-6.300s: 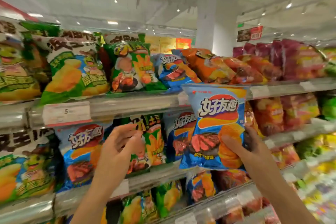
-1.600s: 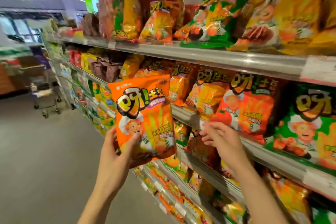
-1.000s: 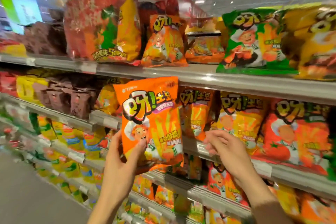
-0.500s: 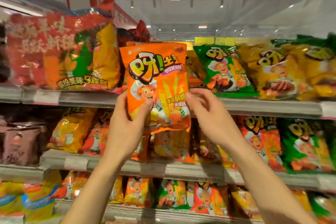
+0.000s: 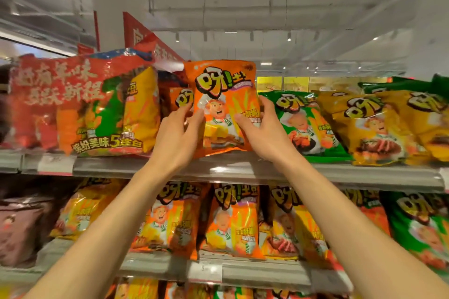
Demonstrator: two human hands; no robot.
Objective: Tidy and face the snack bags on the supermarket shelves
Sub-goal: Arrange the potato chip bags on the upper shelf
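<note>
I am looking up at the top shelf (image 5: 136, 168), whose grey front rail runs across the view with snack bags lined along it. At its left stands the biggest item, a red five-pack multipack (image 5: 80, 104); to the right lie a green potato-stick bag (image 5: 301, 119) and a yellow potato-stick bag (image 5: 369, 126), both leaning back. Between them I hold the orange potato-stick bag (image 5: 224, 102) upright, its bottom seam down at the shelf lip, printed face toward me, in front of another orange bag (image 5: 179, 99) of the same kind.

My left hand (image 5: 177, 138) grips the bag's left edge, thumb on the front and fingers curled behind. My right hand (image 5: 262, 133) clasps the right edge the same way, so both hands are closed on the one bag.

I judge it light and puffed with air: soft walls, a glossy film that may slide under the fingers, and brittle sticks inside that would crush under a hard squeeze. I would keep hold by the side seams and lower corners, where the film is doubled and stiffer, pressing lightly. Set down, it may tip forward off the lip, so I would lean it back against the bag behind.
</note>
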